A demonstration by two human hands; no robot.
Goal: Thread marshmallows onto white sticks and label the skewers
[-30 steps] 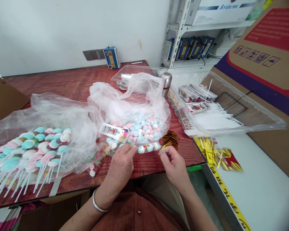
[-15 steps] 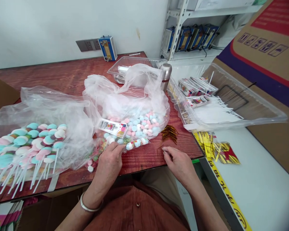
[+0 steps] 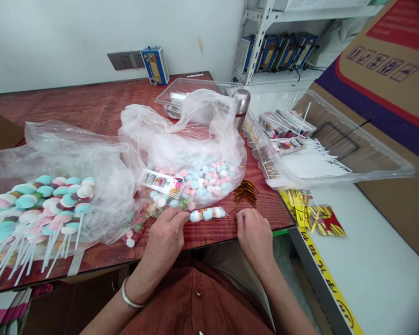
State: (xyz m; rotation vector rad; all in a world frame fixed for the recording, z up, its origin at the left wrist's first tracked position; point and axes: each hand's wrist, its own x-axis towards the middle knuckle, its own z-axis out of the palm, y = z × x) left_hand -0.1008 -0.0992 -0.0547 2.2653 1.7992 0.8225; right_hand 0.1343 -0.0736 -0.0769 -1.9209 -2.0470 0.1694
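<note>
My left hand (image 3: 165,237) pinches one end of a clear-wrapped marshmallow stick (image 3: 207,214) with blue and white pieces, held just above the table's front edge. Its free end points right, toward my right hand (image 3: 254,232). The fingers of that hand are closed, and a thin gold twist tie (image 3: 232,212) shows faintly at their tips. Beyond it lies a small pile of gold twist ties (image 3: 246,192). A printed card packet (image 3: 163,183) rests on a clear bag of loose pastel marshmallows (image 3: 209,179).
Marshmallow lollipops (image 3: 52,204) on white sticks lie in plastic at left. A clear tray (image 3: 377,170) holds white sticks and card packets at right. A steel flask (image 3: 242,109) stands behind. Yellow-gold tie bundles (image 3: 298,207) lie on the white surface (image 3: 380,260); a large carton (image 3: 398,88) rises beyond.
My left hand has moved slightly right, carrying the wrapped marshmallow stick closer to my right hand. My right hand has turned inward with its fingers curled more.
</note>
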